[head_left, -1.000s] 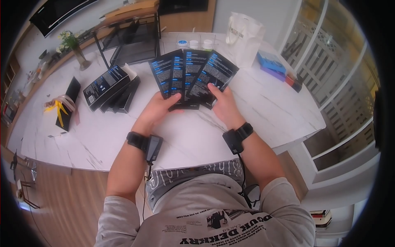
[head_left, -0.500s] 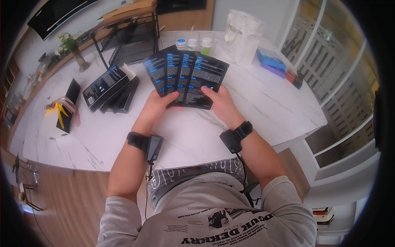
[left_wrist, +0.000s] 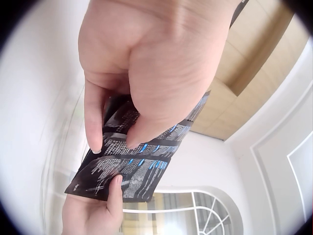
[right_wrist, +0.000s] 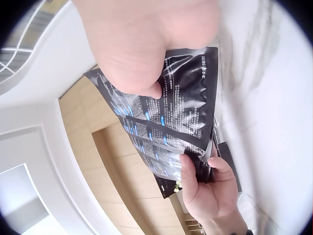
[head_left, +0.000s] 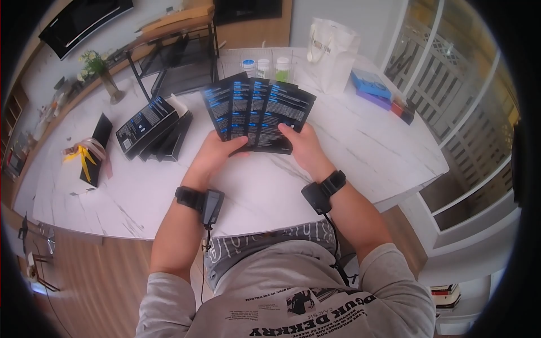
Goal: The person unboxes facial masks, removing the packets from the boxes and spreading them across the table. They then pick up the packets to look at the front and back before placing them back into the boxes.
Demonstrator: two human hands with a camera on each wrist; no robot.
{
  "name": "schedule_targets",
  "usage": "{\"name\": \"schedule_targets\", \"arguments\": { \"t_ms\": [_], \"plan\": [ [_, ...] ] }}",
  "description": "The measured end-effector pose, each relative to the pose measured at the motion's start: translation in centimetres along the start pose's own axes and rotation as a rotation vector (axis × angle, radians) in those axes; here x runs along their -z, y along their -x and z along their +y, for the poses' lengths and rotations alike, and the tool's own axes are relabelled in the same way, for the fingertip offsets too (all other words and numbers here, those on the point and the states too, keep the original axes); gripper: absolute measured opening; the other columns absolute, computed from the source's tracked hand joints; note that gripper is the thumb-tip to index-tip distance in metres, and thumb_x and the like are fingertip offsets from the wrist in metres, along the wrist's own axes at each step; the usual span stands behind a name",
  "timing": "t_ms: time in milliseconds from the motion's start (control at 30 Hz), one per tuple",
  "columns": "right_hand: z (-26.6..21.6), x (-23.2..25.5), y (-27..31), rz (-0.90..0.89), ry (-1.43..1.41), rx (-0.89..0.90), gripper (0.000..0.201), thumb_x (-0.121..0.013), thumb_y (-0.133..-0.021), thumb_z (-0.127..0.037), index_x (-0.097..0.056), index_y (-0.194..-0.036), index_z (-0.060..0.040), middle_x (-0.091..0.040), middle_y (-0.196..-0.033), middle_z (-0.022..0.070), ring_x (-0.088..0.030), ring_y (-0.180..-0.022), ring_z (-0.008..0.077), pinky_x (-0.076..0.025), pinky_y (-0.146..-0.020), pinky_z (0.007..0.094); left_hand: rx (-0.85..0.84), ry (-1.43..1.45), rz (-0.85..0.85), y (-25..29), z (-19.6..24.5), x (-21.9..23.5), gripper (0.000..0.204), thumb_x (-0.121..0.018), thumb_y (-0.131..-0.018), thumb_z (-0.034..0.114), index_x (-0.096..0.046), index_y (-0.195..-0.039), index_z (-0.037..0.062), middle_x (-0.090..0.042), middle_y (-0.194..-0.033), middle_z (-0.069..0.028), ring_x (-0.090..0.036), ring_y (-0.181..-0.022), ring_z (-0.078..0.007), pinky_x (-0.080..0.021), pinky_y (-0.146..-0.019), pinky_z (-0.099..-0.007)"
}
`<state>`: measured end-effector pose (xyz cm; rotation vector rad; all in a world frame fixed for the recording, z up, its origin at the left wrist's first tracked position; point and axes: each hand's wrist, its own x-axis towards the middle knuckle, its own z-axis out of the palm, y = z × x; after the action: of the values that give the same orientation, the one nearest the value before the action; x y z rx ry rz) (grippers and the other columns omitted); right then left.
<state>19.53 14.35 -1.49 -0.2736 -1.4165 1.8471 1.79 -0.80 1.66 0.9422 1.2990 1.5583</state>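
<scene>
Several flat black foil packets (head_left: 256, 115), printed with white text and blue labels, are fanned out over the table in the head view. My left hand (head_left: 215, 152) grips their lower left, thumb across the front. At the right side my right hand (head_left: 307, 147) pinches the outermost packet, its thumb (right_wrist: 155, 91) on the printed face. Overlapping layers show in the left wrist view, where the left thumb (left_wrist: 139, 134) presses on the packets. Most of the fingers behind the packets are hidden.
Black boxes (head_left: 147, 127) lie stacked on the left of the marble-patterned table (head_left: 360, 163), beside a ribboned box (head_left: 96, 155). Behind the packets stand small bottles (head_left: 263, 69) in a clear holder. A white paper bag (head_left: 332, 56) and a blue box (head_left: 370, 83) are at the back right.
The rightmost packet has swung from a rightward slant to nearly upright and slid left, so the fan is narrower. My right hand moved slightly left with it; the left hand kept its grip.
</scene>
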Motion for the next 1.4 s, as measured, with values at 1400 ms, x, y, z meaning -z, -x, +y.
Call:
{"name": "schedule_targets", "arguments": {
  "t_ms": [1400],
  "plan": [
    [-0.17, -0.26, 0.25, -0.022, 0.030, -0.015, 0.029, -0.061, -0.096, -0.007, -0.057, -0.122, 0.0044, -0.065, -0.118, 0.0084, -0.061, -0.105, 0.0141, -0.049, -0.094, 0.0304, -0.011, -0.071, -0.044, -0.28, -0.78, 0.41, 0.026, -0.065, -0.092, 0.004, -0.064, -0.117, -0.0006, -0.069, -0.109, -0.0102, -0.067, -0.094, -0.0197, -0.060, -0.073, -0.0352]
  ]
}}
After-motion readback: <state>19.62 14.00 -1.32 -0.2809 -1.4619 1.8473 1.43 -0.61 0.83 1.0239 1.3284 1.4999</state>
